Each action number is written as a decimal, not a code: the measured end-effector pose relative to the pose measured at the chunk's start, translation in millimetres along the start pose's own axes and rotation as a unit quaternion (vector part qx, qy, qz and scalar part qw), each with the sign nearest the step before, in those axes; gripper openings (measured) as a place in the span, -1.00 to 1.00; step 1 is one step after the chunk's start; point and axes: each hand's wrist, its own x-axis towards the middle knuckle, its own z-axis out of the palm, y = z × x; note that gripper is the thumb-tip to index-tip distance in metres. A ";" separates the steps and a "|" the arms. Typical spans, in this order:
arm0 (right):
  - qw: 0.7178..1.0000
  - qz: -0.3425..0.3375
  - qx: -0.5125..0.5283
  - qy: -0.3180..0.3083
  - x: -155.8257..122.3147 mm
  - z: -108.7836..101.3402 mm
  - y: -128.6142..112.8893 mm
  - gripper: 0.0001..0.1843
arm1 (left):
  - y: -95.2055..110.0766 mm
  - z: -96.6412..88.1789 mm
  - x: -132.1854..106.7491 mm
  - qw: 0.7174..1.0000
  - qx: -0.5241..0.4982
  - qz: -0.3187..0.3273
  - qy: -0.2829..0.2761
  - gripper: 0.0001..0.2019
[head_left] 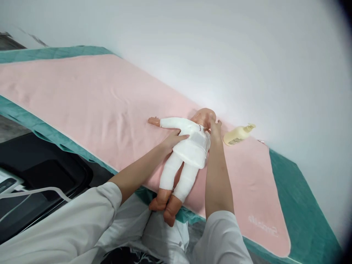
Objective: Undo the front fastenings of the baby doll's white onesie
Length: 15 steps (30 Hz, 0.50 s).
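head view | doll (189, 146) in white clothes lies face-up on pink towel (90, 106), feet over the near edge | left hand (176, 138) grip flat on doll's side, not clenched | right hand (216, 128) at doll's neck, grip state cannot tell | lotion bottle (238, 135) lying just beside right hand | green sheet (305, 205) under towel

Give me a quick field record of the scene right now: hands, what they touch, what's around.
left hand: flat on the doll's side, at the white top
right hand: at the doll's neck, beside the head
doll: lying on its back, in white clothes, feet over the near edge
pink towel: spread under the doll
teal cover: beneath the towel
lotion bottle: lying on its side on the towel, right of the head, untouched
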 end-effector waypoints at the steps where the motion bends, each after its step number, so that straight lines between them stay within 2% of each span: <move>1: 1.000 0.020 -0.004 -0.003 6.3 3.2 -1.2 0.05 | -1.3 -0.8 0.9 1.000 0.005 -0.001 -0.008 -0.55; 5: 0.997 0.070 -0.043 0.016 18.7 9.1 -0.5 0.15 | -3.1 -2.3 3.0 0.999 0.033 0.001 -0.030 -0.52; 10: 0.997 0.068 -0.027 0.023 16.5 8.4 0.5 -0.06 | -0.7 -2.1 1.4 0.997 0.056 0.009 -0.045 -0.51; 15: 0.998 0.063 -0.005 0.023 16.5 7.5 2.0 -0.07 | -1.9 -2.8 1.9 0.998 0.048 0.017 -0.047 -0.52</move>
